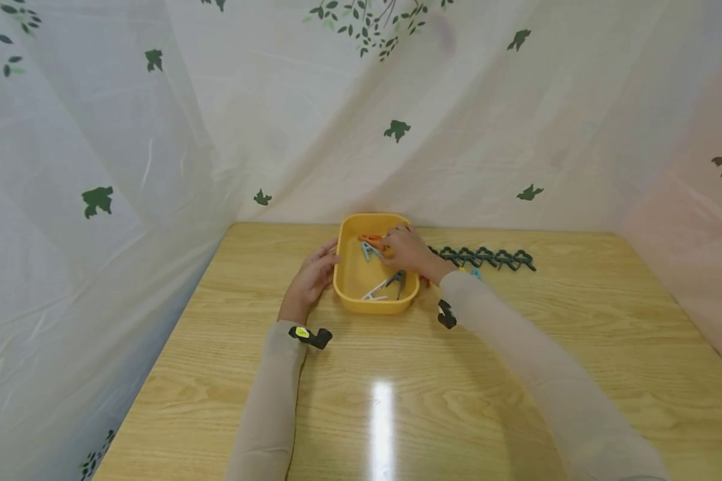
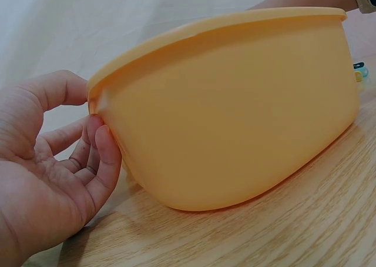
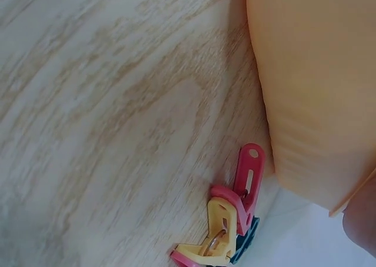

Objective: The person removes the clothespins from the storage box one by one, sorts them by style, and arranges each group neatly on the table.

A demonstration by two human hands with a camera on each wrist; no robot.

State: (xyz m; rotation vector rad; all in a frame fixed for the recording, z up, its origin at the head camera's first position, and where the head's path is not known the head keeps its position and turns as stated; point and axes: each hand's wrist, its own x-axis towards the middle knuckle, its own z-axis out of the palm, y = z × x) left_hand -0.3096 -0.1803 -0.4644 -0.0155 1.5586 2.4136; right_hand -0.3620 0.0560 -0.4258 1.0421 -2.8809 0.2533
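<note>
A yellow plastic tub (image 1: 373,306) stands on the table. At its left side my left hand (image 1: 311,279) holds it, with fingertips at the rim and curled fingers against the outer wall, as the left wrist view shows. My right hand (image 1: 409,252) reaches over the right rim and pinches an orange clothespin (image 1: 370,240) inside the tub. Just below that lies a light blue clothespin (image 1: 367,251). Nearer the front of the tub are a white clothespin (image 1: 375,292) and a dark grey clothespin (image 1: 399,279). Only a bit of the right hand appears in the right wrist view.
Several dark green clips (image 1: 484,256) lie in a row right of the tub, partly behind the right forearm. Beside the tub, a red clothespin (image 3: 249,182) and a yellow clothespin (image 3: 220,232) lie on the table. A patterned white curtain (image 1: 313,147) hangs behind.
</note>
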